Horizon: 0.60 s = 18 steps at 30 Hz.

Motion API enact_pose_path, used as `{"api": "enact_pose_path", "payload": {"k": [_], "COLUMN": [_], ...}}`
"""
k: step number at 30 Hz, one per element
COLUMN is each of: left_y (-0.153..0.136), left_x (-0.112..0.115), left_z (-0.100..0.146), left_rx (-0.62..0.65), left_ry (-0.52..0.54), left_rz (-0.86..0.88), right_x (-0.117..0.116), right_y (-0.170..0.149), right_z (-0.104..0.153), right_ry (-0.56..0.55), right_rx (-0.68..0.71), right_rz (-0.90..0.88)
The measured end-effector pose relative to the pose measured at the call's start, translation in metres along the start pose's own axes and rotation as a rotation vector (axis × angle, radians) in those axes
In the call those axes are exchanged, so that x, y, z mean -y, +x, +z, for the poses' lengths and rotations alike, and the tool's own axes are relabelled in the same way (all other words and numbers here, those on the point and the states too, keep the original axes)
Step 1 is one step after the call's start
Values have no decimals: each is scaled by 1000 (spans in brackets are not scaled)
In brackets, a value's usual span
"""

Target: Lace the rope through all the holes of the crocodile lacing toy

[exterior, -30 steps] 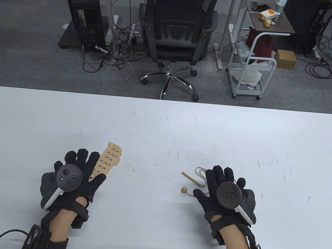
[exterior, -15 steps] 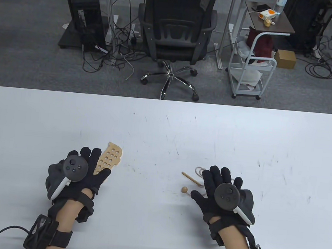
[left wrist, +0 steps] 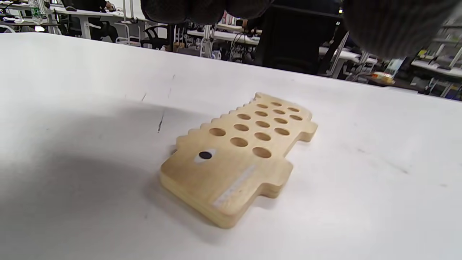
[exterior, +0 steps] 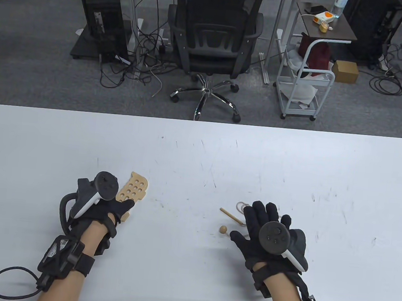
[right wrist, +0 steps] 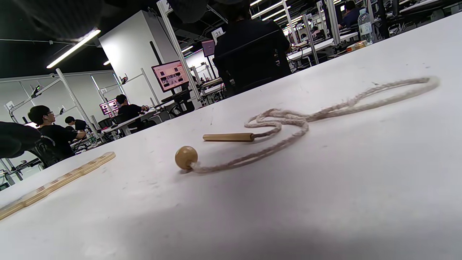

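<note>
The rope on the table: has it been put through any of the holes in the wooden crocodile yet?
No. The rope lies loose on the table, apart from the crocodile, whose visible holes are all empty.

Behind the scuffed white table [exterior: 292, 159], a black mesh office chair [exterior: 214, 34] faces away on its chrome wheeled base. Right of it stands a white rolling cart [exterior: 305, 86]; left, a black computer tower [exterior: 102, 13] amid tangled cables.

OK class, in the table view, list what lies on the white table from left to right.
Left hand → wooden crocodile board → wooden needle stick above the wooden bead → right hand, which covers most of the rope.
</note>
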<state>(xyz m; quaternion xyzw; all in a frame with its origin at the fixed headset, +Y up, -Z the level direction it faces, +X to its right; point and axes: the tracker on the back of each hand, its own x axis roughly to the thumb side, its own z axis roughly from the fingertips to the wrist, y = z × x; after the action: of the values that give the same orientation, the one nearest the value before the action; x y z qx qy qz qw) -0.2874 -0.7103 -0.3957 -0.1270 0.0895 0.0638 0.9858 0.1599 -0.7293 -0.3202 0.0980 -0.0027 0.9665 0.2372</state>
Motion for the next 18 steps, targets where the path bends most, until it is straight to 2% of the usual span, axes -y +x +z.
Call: {"api": "enact_pose_path", "payload": {"k": [13,18], "left_y": [-4,-8], "left_x": [28,35], "left_z": [-28,-32], "left_rx": [-136,-166], "left_ry": [-172,-181], "left_rz": [-175,-191], "right_x": [-1,-2], "right_y": [1,2], "right_z": [0,0], "right_ry": [9,11], "right_rx": [10,14], "right_rz": [-8,-8]}}
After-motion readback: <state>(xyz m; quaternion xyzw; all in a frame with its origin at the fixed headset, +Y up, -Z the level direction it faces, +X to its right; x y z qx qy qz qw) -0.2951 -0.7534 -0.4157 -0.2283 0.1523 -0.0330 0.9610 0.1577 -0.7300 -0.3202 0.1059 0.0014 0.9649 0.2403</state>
